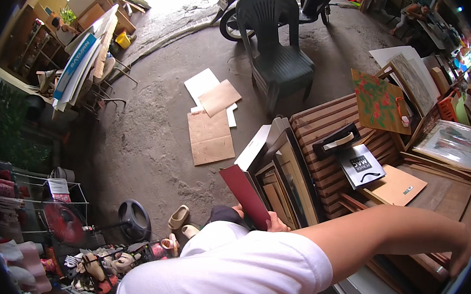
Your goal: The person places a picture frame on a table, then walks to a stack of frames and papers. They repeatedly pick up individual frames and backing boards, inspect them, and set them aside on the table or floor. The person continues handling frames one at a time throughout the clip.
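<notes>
A flat dark-red panel [245, 197] leans against a row of upright picture frames [286, 176]. My left hand [278, 223] grips its lower right edge with bent fingers, and the rest of that arm is hidden behind my white sleeve. A small patch of skin shows at the panel's left side, too little to make out. My bare right arm stretches across to the right. At the picture's dark rim, my right hand [461, 254] hangs downward beside a pale edge, with its fingers mostly lost in shadow.
A brown slatted surface [325, 129] holds a black-and-white box [361, 167], a tan board [398, 184] and a red-green painting [380, 100]. Cardboard sheets [210, 137] lie on the floor below a dark green plastic chair [279, 67]. Sandals [178, 217] and a shoe rack [110, 267] are at lower left.
</notes>
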### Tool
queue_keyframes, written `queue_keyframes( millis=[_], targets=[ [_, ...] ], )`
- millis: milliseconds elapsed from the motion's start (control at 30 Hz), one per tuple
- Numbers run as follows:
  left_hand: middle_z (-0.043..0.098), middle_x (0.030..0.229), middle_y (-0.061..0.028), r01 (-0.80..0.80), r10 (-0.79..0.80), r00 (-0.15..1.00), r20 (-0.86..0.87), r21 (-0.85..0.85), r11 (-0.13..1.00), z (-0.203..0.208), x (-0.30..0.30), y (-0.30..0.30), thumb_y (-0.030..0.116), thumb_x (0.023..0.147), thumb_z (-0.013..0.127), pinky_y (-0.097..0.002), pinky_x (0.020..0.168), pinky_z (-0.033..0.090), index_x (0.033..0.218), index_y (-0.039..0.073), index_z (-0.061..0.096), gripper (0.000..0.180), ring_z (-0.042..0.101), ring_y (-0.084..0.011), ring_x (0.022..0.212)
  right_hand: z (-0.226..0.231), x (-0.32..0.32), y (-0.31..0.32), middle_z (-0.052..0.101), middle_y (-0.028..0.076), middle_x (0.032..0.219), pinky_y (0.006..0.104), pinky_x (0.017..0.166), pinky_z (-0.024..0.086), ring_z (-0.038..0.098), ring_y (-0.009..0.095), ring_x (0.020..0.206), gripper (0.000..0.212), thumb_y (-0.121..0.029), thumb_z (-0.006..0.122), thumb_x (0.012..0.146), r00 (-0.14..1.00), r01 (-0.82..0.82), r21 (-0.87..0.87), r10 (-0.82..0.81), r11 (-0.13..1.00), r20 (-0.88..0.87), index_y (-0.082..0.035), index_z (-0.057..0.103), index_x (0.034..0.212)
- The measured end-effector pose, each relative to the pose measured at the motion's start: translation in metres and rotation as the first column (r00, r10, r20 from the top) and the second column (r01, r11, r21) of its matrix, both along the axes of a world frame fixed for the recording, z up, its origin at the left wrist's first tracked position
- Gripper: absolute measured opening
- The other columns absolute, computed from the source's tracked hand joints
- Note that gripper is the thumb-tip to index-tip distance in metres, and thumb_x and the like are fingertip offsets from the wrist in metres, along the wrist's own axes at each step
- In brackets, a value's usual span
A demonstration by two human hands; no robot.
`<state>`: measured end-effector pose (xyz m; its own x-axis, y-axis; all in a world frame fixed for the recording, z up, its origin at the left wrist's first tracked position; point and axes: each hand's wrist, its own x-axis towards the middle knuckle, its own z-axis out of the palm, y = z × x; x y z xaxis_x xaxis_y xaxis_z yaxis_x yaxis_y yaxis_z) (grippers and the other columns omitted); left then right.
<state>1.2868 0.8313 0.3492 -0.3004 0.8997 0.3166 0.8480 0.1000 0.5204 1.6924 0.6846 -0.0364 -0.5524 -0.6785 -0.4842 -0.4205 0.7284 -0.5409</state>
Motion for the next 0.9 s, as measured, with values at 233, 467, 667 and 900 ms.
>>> queue_keyframes(
  millis=[233,467,667,900],
  targets=[
    [0.077,0.109,-0.0129,0.003,-0.003,1.0,-0.001,-0.207,0.978,0.012,0.031,-0.017,0.068,0.086,0.053,-0.0432,0.097,0.051,0.103,0.014,0.081,0.063,0.07,-0.0302,0.104,0.006,-0.028,-0.039,0.073,0.023,0.087,0.0567,0.07,0.057,0.072,0.045,0.083,0.023,-0.017,0.054,0.1,0.999,-0.007,-0.009,0.007,1.0,0.043,-0.007,0.053,0.12],
    [0.076,0.103,-0.0146,-0.102,0.112,0.973,-0.2,0.061,0.993,0.003,0.053,-0.044,0.052,0.083,0.053,-0.0446,0.094,0.053,0.099,0.018,0.082,0.047,0.07,-0.0341,0.104,0.055,-0.105,-0.178,0.073,0.023,0.083,0.0596,0.073,0.056,0.07,0.05,0.082,0.023,-0.018,0.053,0.101,0.994,-0.059,-0.396,0.089,0.916,0.057,-0.005,0.052,0.12],
    [0.076,0.1,-0.0157,-0.07,0.08,0.977,-0.197,0.06,0.996,0.015,0.064,-0.057,0.048,0.083,0.053,-0.0458,0.092,0.053,0.093,0.016,0.081,0.044,0.07,-0.0361,0.1,0.092,-0.136,-0.258,0.065,0.032,0.119,0.0534,0.086,0.055,0.066,0.045,0.107,0.024,-0.017,0.051,0.103,0.968,0.169,-0.766,-0.251,0.62,0.01,-0.001,0.055,0.12],
    [0.072,0.105,-0.0158,0.006,0.016,0.97,-0.244,0.09,0.996,0.006,0.053,-0.064,0.045,0.086,0.057,-0.0478,0.09,0.054,0.096,0.011,0.076,0.041,0.068,-0.038,0.101,0.046,-0.125,-0.086,0.072,0.022,0.113,0.0465,0.092,0.053,0.069,0.037,0.11,0.029,-0.026,0.06,0.101,0.958,0.225,-0.689,-0.286,0.689,0.027,-0.003,0.066,0.119]
  ],
)
